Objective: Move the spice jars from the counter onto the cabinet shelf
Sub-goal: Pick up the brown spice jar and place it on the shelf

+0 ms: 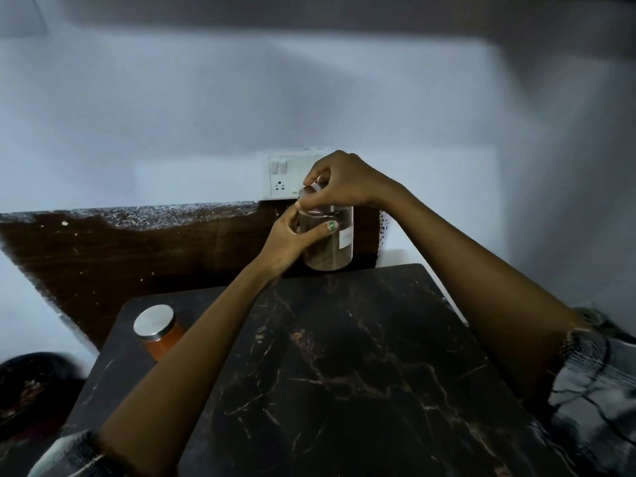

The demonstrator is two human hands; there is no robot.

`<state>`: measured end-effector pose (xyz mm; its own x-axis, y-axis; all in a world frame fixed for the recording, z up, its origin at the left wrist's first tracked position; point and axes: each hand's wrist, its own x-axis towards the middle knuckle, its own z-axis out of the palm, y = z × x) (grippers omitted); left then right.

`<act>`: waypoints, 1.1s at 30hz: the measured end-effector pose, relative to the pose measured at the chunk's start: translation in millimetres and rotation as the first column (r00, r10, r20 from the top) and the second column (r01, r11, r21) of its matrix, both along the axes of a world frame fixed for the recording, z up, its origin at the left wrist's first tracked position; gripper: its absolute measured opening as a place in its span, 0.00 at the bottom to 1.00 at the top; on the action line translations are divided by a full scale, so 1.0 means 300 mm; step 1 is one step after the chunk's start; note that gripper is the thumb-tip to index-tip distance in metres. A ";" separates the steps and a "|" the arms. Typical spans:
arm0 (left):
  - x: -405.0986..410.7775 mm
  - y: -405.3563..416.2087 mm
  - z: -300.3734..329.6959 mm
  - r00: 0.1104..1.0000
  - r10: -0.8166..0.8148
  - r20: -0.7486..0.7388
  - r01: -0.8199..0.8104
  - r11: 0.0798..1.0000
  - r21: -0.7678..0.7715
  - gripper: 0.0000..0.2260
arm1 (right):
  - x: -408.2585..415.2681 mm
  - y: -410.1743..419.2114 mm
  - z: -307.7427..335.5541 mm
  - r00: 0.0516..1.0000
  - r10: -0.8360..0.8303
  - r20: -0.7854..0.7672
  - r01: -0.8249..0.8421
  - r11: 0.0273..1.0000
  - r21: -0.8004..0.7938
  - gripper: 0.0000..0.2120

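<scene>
Brown spice fills the jar [328, 242] held upright above the counter's [344, 373] far edge at frame centre, its body gripped by the left hand [289, 239] and its lid [311, 194] pinched by the right hand [344, 177].

brown spice jar [328, 244]: upright, counter's far edge | orange spice jar [160, 330]: upright, steel-lidded, near-left

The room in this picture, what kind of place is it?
Probably a home kitchen. Two spice jars, a brown jar held in both hands and an orange jar, are over a dark marble counter, with a wall socket behind.
</scene>
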<state>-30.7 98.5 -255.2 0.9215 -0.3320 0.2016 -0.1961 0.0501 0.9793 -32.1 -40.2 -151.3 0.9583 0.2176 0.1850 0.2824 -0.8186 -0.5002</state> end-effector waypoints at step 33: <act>-0.025 -0.064 0.043 0.889 -0.365 -0.278 0.225 0.875 -0.429 0.36 | -0.065 -0.219 0.138 0.930 0.164 -0.330 -0.006 0.902 0.433 0.21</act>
